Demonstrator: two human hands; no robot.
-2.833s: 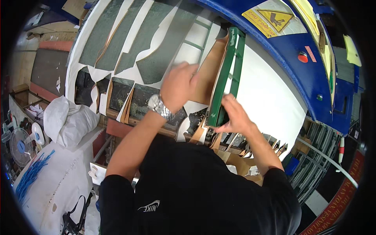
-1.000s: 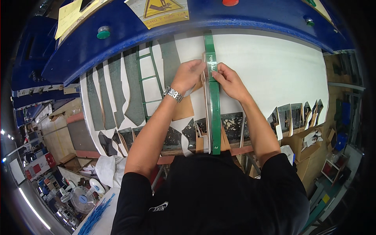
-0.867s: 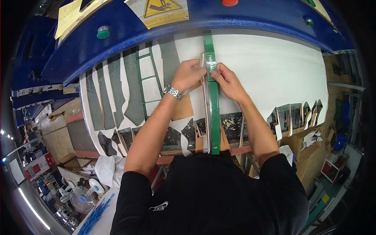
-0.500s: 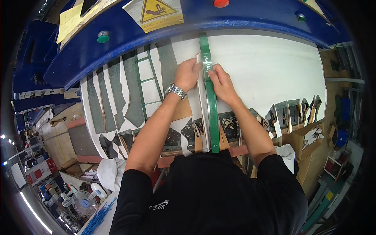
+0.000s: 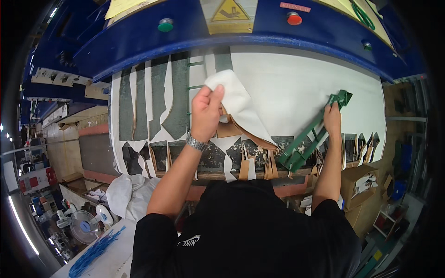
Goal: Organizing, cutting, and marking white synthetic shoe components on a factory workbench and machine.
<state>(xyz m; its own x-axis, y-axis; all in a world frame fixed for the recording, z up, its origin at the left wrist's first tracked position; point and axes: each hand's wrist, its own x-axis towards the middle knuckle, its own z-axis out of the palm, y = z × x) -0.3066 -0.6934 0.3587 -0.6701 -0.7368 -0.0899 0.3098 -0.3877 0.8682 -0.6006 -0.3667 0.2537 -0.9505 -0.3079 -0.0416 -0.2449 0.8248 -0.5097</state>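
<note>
My left hand (image 5: 207, 113), with a metal watch at its wrist, pinches a cut piece of white sheet material (image 5: 238, 99). The piece has a brown underside, seems to be layered, and hangs down toward the near edge. In my right hand (image 5: 332, 119) is a long green cutting die (image 5: 303, 146), gripped near its far end and slanting down to the left, with crossbars between its walls. Behind my left hand, part of another green frame (image 5: 189, 69) shows on the white sheet (image 5: 278, 69); the rest is hidden.
A blue machine beam (image 5: 194, 44) spans the far side, carrying a green button (image 5: 165, 25) and a red button (image 5: 294, 19). Dark cut-outs and scrap strips (image 5: 248, 164) line the near edge. A cardboard box (image 5: 359, 192) stands at the right, a white bag (image 5: 132, 197) at the left.
The green die has moved from the middle to the right in my right hand, tilting over. My left hand has lifted the white piece away from it. The view has shifted slightly.
</note>
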